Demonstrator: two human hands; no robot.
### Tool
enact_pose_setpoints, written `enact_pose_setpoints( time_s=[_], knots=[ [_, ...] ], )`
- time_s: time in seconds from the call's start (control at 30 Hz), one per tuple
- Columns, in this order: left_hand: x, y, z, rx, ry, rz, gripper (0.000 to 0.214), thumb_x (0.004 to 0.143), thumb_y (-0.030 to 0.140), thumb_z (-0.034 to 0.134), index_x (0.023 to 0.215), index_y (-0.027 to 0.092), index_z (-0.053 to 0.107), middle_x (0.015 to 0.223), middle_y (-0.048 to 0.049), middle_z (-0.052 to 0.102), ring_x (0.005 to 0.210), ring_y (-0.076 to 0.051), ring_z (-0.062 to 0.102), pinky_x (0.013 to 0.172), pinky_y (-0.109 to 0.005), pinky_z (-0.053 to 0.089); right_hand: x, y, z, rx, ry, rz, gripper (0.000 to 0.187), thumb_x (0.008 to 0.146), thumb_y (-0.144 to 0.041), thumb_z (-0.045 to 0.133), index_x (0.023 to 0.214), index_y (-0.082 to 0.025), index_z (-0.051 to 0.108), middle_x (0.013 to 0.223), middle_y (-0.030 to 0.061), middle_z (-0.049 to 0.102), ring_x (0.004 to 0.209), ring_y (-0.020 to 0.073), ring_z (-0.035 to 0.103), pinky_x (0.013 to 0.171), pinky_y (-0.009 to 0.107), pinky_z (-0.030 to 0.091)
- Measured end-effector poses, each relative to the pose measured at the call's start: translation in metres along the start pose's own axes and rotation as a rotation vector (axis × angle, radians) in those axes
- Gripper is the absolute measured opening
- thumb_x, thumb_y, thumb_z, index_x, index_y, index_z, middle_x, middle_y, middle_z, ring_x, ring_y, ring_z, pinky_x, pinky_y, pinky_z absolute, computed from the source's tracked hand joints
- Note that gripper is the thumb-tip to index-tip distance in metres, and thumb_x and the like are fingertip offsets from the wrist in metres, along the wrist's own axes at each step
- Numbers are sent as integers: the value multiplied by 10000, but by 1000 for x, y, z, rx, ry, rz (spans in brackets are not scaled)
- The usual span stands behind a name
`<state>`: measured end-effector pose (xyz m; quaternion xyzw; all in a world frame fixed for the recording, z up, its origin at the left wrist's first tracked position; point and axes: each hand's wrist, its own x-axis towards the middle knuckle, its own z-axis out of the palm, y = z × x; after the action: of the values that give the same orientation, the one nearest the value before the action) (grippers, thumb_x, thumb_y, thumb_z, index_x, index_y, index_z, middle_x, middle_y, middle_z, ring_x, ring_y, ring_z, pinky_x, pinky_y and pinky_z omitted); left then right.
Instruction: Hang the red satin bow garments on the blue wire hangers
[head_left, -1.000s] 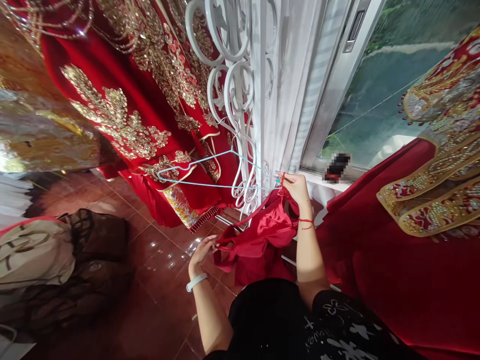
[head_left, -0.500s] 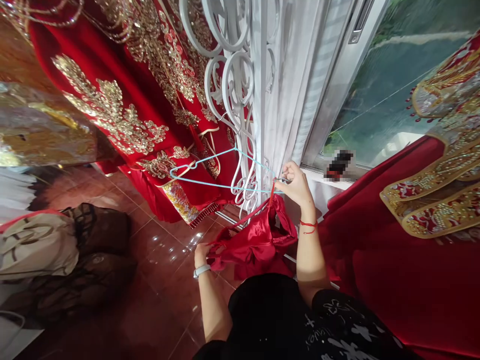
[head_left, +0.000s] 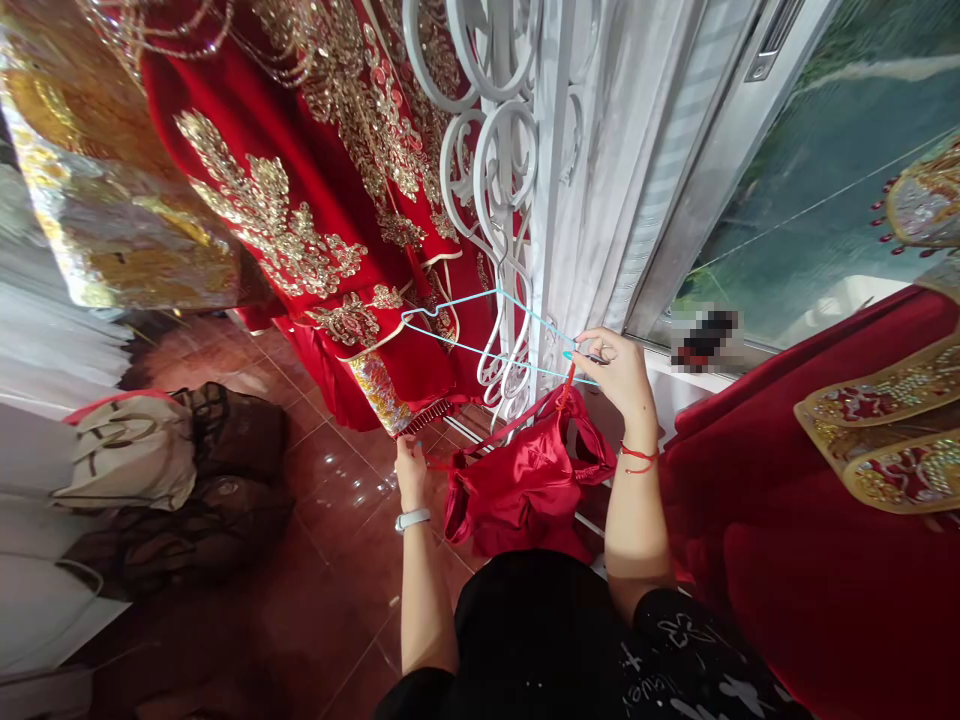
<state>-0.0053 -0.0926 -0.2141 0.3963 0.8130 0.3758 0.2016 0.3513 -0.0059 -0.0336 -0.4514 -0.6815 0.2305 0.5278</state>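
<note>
My right hand pinches the right end of a light blue clothes hanger, where a thin red strap runs down to a red satin garment. The garment hangs below the hanger, in front of my black shirt, its top edge spread between my hands. My left hand is closed at its left side, on a thin red strap drawn out from the garment's corner. The left end of the hanger sits above my left hand, with no strap visible on it.
A white scrollwork metal stand rises just beyond the hanger. Red gowns with gold sequins hang at left. Bags lie on the tiled floor. A window and red velvet cloth are at right.
My left hand has moved up and outward from the garment, drawing the strap out taut. The garment's left side now looks more spread. The view has shifted, so the surroundings appear further right.
</note>
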Motion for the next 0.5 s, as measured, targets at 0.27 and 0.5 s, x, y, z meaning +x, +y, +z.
enact_pose_setpoints(
  time_s=[0.27,0.5],
  knots=[
    [66,76,-63,-551,-69,129,471,966,178,544,1382,246,333,761,47,580,553,-120,568,565,-272,492,34,10,-41,-74,-237,-113,423,871,-604,719,790,-207,840,768,53,691,702,182,603,656,321,469],
    [107,159,-99,-663,-100,198,645,857,132,646,1407,241,327,816,18,691,465,-68,532,466,-179,431,63,15,-59,13,-391,-51,458,732,-657,838,805,-205,851,768,64,744,740,209,673,670,349,552]
  ],
)
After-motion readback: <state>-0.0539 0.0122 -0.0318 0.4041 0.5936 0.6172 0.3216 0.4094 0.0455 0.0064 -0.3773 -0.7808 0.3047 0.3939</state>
